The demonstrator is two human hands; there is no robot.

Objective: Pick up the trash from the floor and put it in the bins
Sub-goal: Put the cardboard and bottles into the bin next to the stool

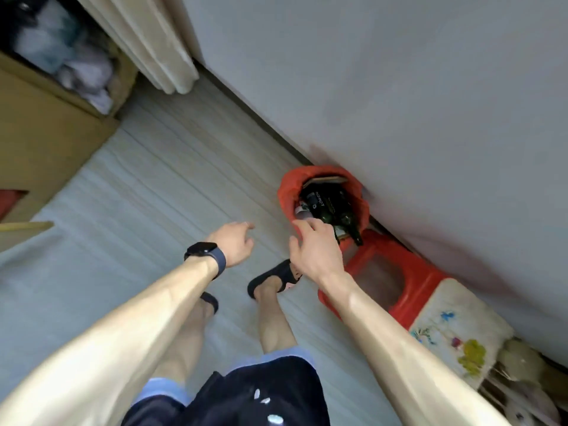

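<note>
A bin lined with an orange bag (pixel 287 192) stands against the grey wall. Inside it lie dark green glass bottles (pixel 330 210), a can and a flat piece of card. My right hand (pixel 313 249) hovers at the bin's near rim, fingers loosely spread, with nothing in it that I can see. My left hand (pixel 233 244), with a dark watch on the wrist, hangs over the bare floor to the left of the bin, fingers relaxed and empty.
A red plastic stool (pixel 384 272) stands right of the bin, then a cushion with an embroidered cover (pixel 455 333). A cardboard box of clothes (pixel 55 118) sits at the left, a curtain (pixel 147 41) behind it. My feet in black sandals stand on the pale floor (pixel 138 195).
</note>
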